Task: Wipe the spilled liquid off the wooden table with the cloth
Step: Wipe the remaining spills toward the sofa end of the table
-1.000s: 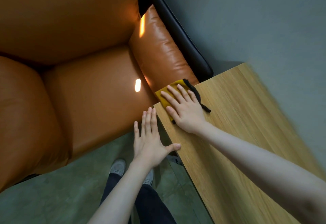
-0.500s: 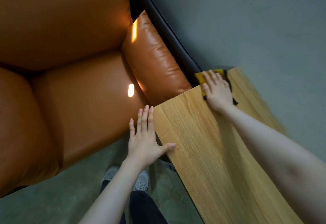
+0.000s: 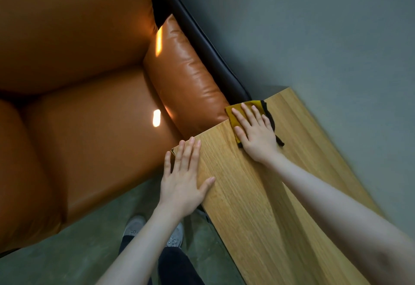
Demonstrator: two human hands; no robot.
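Note:
A yellow cloth (image 3: pixel 233 114) with a black edge lies flat on the wooden table (image 3: pixel 258 206), at the table's far edge beside the sofa. My right hand (image 3: pixel 256 132) presses flat on the cloth with straight fingers, covering most of it. My left hand (image 3: pixel 184 177) rests flat on the table's near left corner, fingers straight, thumb spread onto the wood. No liquid is plainly visible on the wood.
An orange leather sofa (image 3: pixel 89 105) with a dark frame (image 3: pixel 202 44) stands against the table's far edge and fills the left. A grey-green wall (image 3: pixel 314 26) borders the table on the right. My shoes (image 3: pixel 134 228) stand on the green floor below.
My right hand slid the cloth from the far left corner to the far right corner, then back toward the middle of the far edge. My left hand shifted slightly onto the table corner.

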